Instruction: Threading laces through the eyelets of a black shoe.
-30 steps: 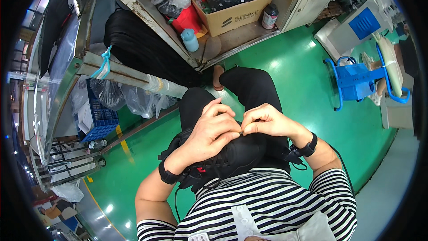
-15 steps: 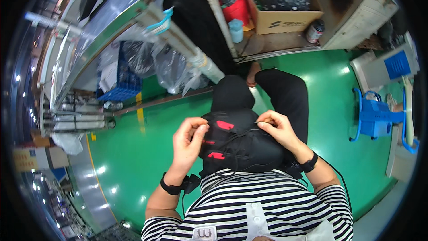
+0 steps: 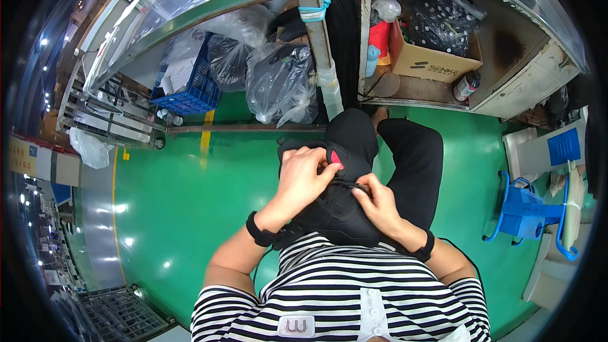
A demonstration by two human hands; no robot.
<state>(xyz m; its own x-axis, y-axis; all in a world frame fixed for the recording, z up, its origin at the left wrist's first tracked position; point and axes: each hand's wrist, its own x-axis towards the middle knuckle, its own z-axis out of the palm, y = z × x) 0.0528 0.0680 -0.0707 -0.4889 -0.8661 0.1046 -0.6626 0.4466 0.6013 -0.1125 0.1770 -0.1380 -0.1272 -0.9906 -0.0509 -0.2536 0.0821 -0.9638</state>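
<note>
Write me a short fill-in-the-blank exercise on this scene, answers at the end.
1. The left hand holds a black item near a small patch coloured ____.
2. The right hand pinches the item between forefinger and ____.
3. In the cabinet, a dark bottle stands to the ____ of the cardboard box.
4. The floor is mainly ____.

Missing words: red; thumb; right; green.

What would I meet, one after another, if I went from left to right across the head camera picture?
White plastic bag → blue crate → left hand → right hand → dark bottle → blue frame.
</note>
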